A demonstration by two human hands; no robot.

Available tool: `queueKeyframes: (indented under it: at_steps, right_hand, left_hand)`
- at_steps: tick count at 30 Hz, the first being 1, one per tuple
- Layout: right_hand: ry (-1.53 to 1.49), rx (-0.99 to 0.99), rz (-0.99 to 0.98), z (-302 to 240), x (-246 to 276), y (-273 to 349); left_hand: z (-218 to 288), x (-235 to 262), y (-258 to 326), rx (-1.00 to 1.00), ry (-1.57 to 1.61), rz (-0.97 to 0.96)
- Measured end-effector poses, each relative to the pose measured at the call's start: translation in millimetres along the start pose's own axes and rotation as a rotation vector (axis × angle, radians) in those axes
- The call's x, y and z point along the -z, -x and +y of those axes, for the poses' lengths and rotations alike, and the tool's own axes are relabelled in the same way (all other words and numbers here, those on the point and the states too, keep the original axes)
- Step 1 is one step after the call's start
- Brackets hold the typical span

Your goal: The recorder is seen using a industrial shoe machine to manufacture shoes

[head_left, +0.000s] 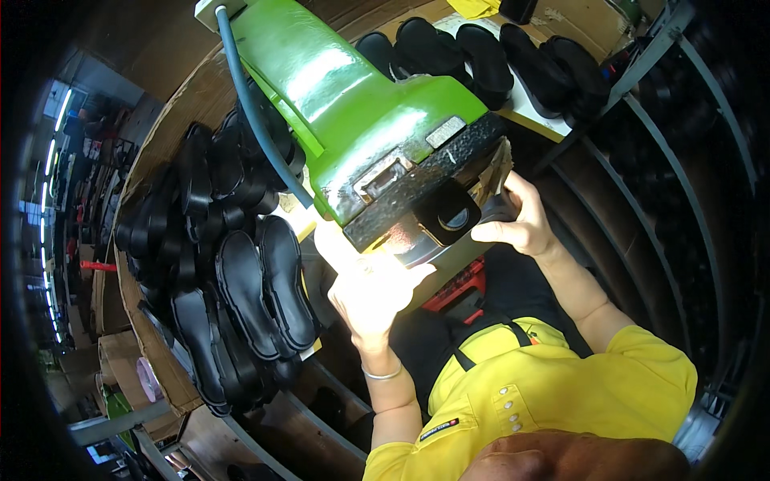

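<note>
A big green machine (345, 96) with a rough black head (425, 192) hangs over the middle. Under that head both hands press a dark shoe sole (449, 252). My left hand (373, 293), washed out by a bright lamp and with a thin bangle on its wrist, holds the sole's near left end. My right hand (521, 224) grips the sole's right end with thumb and fingers, next to the head. Most of the sole is hidden by the machine and the glare.
A heap of black soles (241, 297) lies on a cardboard-covered bench at the left. More black soles (481, 56) sit in a row on a white surface at the top. A grey hose (249, 112) runs down the machine. Curved metal rails (658, 160) stand at the right.
</note>
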State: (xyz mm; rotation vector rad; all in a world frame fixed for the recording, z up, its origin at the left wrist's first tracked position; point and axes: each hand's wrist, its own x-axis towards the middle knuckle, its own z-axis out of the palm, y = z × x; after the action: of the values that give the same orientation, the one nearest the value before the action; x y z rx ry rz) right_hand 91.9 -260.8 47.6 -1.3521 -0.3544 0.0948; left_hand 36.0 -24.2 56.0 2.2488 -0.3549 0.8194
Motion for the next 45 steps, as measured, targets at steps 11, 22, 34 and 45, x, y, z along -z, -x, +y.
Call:
queueKeyframes:
  at_steps: [11, 22, 34, 45]
  right_hand:
    - [0.015, -0.008, 0.029, 17.3, -32.1, 16.3]
    - [0.141, -0.048, -0.056, 16.5, -37.0, 17.4]
    - [0.161, 0.069, -0.054, 45.1, -46.3, 19.7]
    - [-0.297, -0.177, -0.06, 40.7, -20.1, 30.3]
  left_hand:
    - [-46.9, 26.9, 26.1, 0.112, -0.205, -0.275]
    - [-64.2, 25.9, 57.9, 0.136, -0.106, -0.181]
    - [-5.2, 9.8, 44.4, 0.312, 0.112, -0.301]
    - [-11.9, -25.7, 45.8, 0.13, -0.076, -0.204]
